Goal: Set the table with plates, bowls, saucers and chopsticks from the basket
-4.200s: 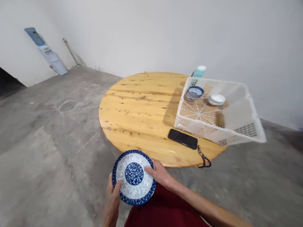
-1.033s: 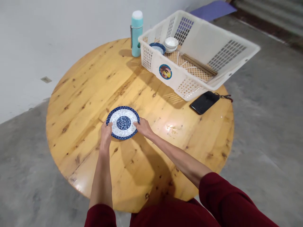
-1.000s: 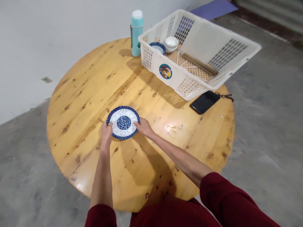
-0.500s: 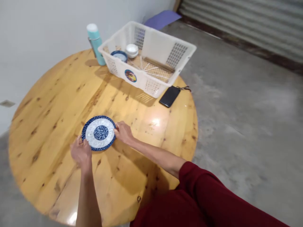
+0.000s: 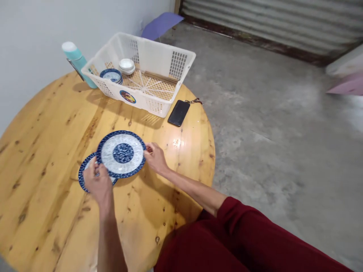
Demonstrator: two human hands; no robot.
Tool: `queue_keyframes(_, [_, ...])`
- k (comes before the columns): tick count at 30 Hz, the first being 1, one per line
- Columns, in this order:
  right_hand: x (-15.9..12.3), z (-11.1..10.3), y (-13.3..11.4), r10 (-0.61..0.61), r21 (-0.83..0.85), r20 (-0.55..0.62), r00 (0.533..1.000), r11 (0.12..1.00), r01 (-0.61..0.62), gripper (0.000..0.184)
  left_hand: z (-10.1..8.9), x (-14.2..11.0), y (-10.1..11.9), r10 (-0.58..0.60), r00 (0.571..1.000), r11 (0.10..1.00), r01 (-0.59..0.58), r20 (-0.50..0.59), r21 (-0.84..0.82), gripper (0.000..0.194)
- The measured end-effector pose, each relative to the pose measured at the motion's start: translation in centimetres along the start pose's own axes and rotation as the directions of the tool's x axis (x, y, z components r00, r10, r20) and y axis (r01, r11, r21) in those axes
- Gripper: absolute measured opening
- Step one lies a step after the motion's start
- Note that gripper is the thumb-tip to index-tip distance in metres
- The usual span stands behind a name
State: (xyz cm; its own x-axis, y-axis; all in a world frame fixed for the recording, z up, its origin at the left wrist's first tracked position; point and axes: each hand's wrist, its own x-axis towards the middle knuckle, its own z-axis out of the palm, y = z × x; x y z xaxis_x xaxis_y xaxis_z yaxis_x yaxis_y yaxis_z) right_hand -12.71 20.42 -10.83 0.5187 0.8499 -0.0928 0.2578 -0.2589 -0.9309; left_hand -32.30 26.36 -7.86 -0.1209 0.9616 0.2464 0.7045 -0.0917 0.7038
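A round plate (image 5: 107, 149) with a blue rim, pale band and blue speckled centre is raised between my hands. My right hand (image 5: 156, 158) pinches its right edge between thumb and fingers. At the lower left edge my left hand (image 5: 99, 183) closes its fingers on the rim. Beneath and to the left, a second blue-rimmed plate (image 5: 82, 175) lies on the table, partly covered by the upper plate and my left hand.
A white plastic basket (image 5: 147, 105) holds blue-rimmed bowls (image 5: 111, 74), small white bowls (image 5: 126, 65) and chopsticks (image 5: 161, 77). A turquoise flask (image 5: 81, 64) stands left of it, a black phone (image 5: 179, 113) lies to its right. The wooden table (image 5: 42, 196) is round.
My hands have lifted the upper plate and shifted it up and right, uncovering part of a second plate below. The view has turned to the right.
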Motion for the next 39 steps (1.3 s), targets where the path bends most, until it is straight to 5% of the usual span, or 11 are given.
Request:
queue_keyframes(6, [-2.3, -9.0, 6.6, 0.057, -0.053, -0.152, 0.987, 0.996, -0.066, 0.023, 7.6, -7.6, 1.6, -0.136, 0.924, 0.936, 0.239, 0.359, -0.26, 0.04])
queue_keyframes(10, [-5.4, -11.3, 9.6, 0.071, -0.08, -0.192, 0.979, 0.993, -0.088, 0.018, 9.0, -11.2, 1.6, -0.169, 0.894, 0.923, 0.291, 0.415, -0.251, 0.037])
queue_keyframes(18, [-9.2, -10.8, 11.2, 0.082, -0.046, -0.169, 0.982, 0.995, -0.091, 0.018, 7.4, -13.3, 0.4, -0.154, 0.89, 0.955, 0.245, 0.428, -0.165, 0.04])
queue_keyframes(35, [-10.7, -10.7, 11.8, 0.094, -0.088, -0.091, 0.991, 0.991, -0.102, 0.02, 6.8, -14.2, -1.3, -0.117, 0.897, 0.974, 0.189, 0.427, -0.129, 0.037])
queue_keyframes(39, [-10.8, -10.9, 12.1, 0.134, -0.024, -0.051, 0.99, 0.99, -0.136, 0.024, 6.9, -14.2, -1.9, -0.196, 0.866, 0.959, 0.268, 0.46, -0.096, 0.046])
